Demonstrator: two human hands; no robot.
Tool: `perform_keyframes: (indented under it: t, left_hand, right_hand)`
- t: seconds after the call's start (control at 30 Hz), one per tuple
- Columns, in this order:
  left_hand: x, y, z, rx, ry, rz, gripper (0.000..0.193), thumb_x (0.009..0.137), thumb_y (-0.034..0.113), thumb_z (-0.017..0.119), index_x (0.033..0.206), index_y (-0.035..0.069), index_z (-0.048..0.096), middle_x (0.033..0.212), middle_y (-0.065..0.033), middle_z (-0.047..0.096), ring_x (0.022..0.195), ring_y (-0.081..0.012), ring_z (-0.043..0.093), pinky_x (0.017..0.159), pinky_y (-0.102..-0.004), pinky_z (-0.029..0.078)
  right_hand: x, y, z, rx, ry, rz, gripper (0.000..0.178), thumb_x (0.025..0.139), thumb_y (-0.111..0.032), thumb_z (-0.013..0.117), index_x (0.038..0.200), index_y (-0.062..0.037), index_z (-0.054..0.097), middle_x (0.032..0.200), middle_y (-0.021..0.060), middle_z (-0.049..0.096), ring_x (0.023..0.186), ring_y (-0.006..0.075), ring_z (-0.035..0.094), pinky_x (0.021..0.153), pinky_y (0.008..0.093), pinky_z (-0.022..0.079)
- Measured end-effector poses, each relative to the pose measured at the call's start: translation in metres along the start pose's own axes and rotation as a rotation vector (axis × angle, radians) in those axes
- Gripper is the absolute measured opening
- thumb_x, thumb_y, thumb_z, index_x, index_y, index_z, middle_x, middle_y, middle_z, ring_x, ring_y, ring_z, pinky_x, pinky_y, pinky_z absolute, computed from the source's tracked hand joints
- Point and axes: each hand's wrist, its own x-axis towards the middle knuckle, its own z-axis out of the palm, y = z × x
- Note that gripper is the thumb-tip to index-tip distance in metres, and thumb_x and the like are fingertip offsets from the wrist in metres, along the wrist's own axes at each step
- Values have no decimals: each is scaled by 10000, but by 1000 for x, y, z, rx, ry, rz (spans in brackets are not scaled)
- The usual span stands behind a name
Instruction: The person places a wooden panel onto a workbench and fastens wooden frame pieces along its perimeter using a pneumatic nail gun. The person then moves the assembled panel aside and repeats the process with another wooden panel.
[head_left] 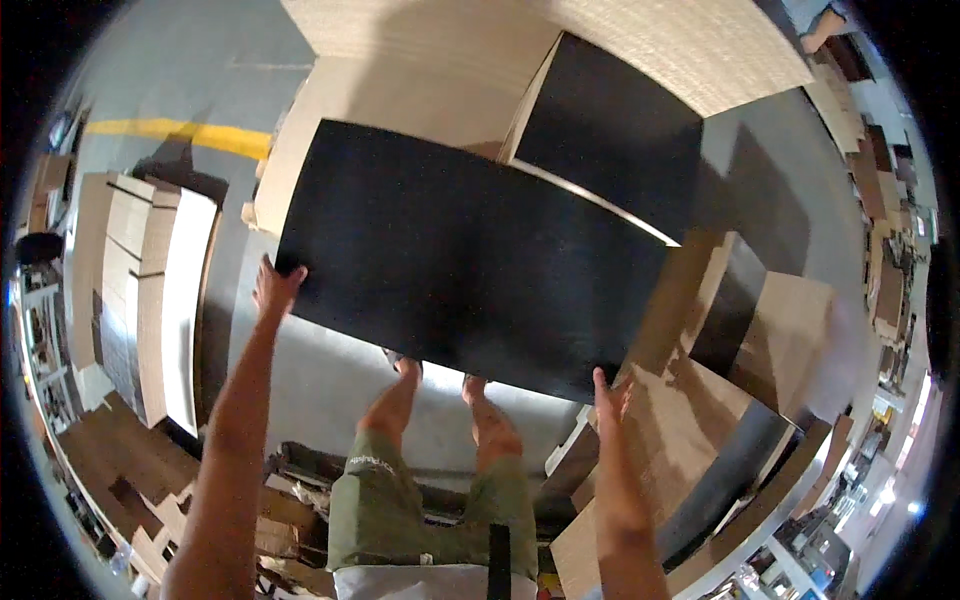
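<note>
A large flat black panel [470, 255] spans the middle of the view, tilted slightly down to the right. My left hand [278, 287] grips its near left corner, thumb on top. At the near right corner my right hand [611, 396] holds the same panel, thumb against the edge. The fingers of both hands are partly hidden at its edge. Just beyond lies a second black panel [615, 135] with a pale edge, next to a large sheet of brown cardboard [430, 90].
Cardboard pieces and dark panels [700, 420] are stacked at the right. At left, strapped cardboard bundles [135, 290] lie past a white board [188, 310]. A yellow line [180, 131] crosses the grey floor. Another person's hand [824, 28] shows at the far right.
</note>
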Motion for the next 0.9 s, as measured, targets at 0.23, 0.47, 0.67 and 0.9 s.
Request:
perform_keyframes:
  t: [0.23,0.47,0.67,0.9]
  left_hand:
    - [-154,-69,16,-135,-209,246,977,835,448,754,1532,-9,245,1494,-259,412,1367,-419,416,1112,-492,365]
    - [-226,-226,14,406,-750,935,459,926,227,563,1376,141,524,1086,-140,688,959,-372,665,872,-515,499]
    - [-202,-158,-53,-420,-919,-243,275,890,316,654,1032,83,686,814,-35,672,714,-186,599,629,-385,472]
    - [-156,-36,-89,-318,-632,318,286,824,282,683,605,109,620,588,-26,584,568,-174,526,599,-428,428]
  right_hand:
    - [-158,112,26,266,-485,-199,345,930,-378,679,1024,-62,574,933,52,594,896,240,595,734,426,452]
    - [-307,225,65,-10,-476,-614,359,945,-343,580,1155,-63,661,932,172,679,862,348,648,761,449,488]
    - [-387,192,38,626,-288,-252,252,887,-330,654,987,-104,704,828,126,702,768,339,689,701,444,536]
    - [-378,203,70,580,-206,278,328,866,-274,690,1105,-52,719,980,107,723,842,234,690,731,396,537]
